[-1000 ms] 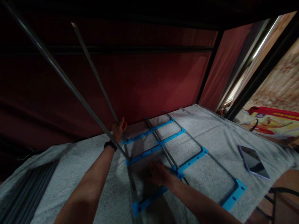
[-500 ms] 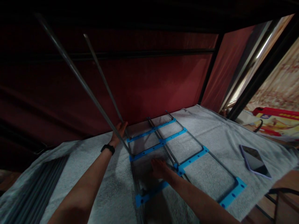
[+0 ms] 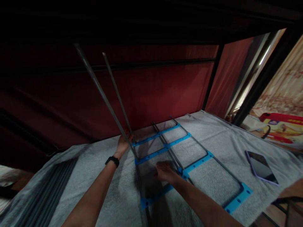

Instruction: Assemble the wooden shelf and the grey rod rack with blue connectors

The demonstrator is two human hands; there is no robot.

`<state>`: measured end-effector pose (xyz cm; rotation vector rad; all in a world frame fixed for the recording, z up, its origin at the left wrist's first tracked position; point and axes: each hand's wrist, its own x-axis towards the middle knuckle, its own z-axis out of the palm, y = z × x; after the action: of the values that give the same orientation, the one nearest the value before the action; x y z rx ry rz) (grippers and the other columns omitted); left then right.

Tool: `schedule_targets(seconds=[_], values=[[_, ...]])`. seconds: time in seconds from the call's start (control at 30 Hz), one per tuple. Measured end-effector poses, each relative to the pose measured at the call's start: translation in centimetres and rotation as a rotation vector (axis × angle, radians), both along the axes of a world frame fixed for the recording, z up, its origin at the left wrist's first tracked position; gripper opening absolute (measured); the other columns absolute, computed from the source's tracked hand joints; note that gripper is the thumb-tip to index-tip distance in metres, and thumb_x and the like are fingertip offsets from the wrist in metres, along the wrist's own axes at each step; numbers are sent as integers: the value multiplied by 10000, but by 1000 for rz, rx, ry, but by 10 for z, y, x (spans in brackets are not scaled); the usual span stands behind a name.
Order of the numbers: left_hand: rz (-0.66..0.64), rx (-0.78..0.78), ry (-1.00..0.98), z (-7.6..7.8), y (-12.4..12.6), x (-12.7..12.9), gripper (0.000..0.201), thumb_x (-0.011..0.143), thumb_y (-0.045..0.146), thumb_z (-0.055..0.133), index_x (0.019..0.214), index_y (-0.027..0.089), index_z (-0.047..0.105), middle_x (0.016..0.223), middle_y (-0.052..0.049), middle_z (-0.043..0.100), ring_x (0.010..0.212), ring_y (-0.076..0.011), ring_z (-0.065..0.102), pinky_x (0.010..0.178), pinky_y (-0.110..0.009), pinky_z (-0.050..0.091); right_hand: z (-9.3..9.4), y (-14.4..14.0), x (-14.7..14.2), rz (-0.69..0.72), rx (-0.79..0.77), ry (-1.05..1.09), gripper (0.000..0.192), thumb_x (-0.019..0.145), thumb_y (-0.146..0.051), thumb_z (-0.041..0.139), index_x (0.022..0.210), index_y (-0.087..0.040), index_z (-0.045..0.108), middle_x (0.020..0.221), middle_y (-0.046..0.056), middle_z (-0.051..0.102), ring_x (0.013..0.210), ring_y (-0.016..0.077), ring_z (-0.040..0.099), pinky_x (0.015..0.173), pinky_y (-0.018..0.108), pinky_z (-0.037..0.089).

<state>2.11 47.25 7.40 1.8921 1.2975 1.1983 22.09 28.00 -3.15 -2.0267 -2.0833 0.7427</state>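
Note:
A frame of thin grey metal rods (image 3: 201, 148) joined by blue plastic brackets (image 3: 161, 152) lies flat on a grey towel-like cover (image 3: 222, 135). Two long grey rods (image 3: 106, 94) rise from its left side, slanting up and to the left. My left hand (image 3: 123, 144), with a black wristband, is closed around the base of these raised rods. My right hand (image 3: 165, 171) rests palm down on the flat frame, fingers spread, next to a blue bracket (image 3: 187, 171).
A dark red curtain (image 3: 165, 91) hangs behind the surface. A phone or tablet (image 3: 261, 166) lies on the cover at the right. Several grey rods (image 3: 52, 186) lie bundled at the left. A black post (image 3: 265, 75) and a red-and-yellow box (image 3: 284, 126) are at right.
The raised rods have swung more upright and toward the right. My left hand shifted slightly with them; my right hand stays pressed on the frame.

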Motion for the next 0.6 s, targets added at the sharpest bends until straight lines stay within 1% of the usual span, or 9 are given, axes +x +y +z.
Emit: schedule_targets(seconds=[0.1,0.13,0.17,0.27,0.4,0.43,0.5,0.53,0.6], values=[[158,-48,-45,-18,-48,-21,344,727,416,635,1006,217,604,1119,-130,684,1099,-300,634,928,-442,515,7,4,1,41,-20,-73,620,775,-326,689,1345,-121,559,1400,189,570,1295,344,526,1058,460,420],[227,-101,-72,-27,-69,-29,383,699,424,653,1013,211,602,1113,-135,684,1071,-301,645,917,-444,521,10,6,1,51,-17,-91,613,763,-330,700,1322,-111,574,1373,188,592,1268,340,550,1043,445,435],[246,-184,-92,-36,-92,-37,444,666,441,676,1028,196,601,1090,-141,689,1019,-297,664,890,-440,533,12,6,1,58,-11,-103,602,750,-331,713,1294,-104,593,1345,188,612,1242,336,572,1026,427,449],[233,-408,-180,-68,-169,-56,637,579,535,704,1077,155,594,1112,-178,686,958,-316,682,810,-426,564,17,5,2,70,17,-113,554,736,-360,739,1217,-104,640,1270,189,655,1186,321,613,981,384,474],[144,-578,-220,-112,-268,-68,730,547,616,713,1118,174,610,1198,-181,673,1098,-349,655,883,-387,569,22,-5,0,62,67,-115,476,792,-376,696,1185,-111,649,1264,192,651,1215,316,591,996,392,457],[98,-607,-201,-123,-286,-67,707,577,623,695,1135,198,608,1223,-169,666,1127,-342,647,915,-382,560,24,-9,0,60,74,-119,435,807,-352,680,1169,-112,653,1252,188,655,1216,311,588,999,390,453],[106,-599,-143,-141,-315,-62,676,583,634,663,1128,237,602,1196,-159,676,1056,-341,668,942,-408,545,31,-19,3,57,95,-123,336,843,-300,634,1130,-127,664,1207,164,672,1202,289,591,998,375,447],[91,-619,-88,-147,-324,-57,676,581,630,657,1130,240,599,1154,-163,684,974,-345,683,920,-434,549,34,-26,6,51,120,-120,298,862,-277,605,1119,-140,665,1192,148,675,1195,276,590,1001,367,443],[61,-629,15,-151,-337,-45,672,625,607,628,1178,228,586,1154,-172,668,962,-346,675,935,-443,530,41,-41,18,-7,210,-120,283,896,-241,545,1145,-156,649,1222,136,653,1212,264,568,1023,367,423]])
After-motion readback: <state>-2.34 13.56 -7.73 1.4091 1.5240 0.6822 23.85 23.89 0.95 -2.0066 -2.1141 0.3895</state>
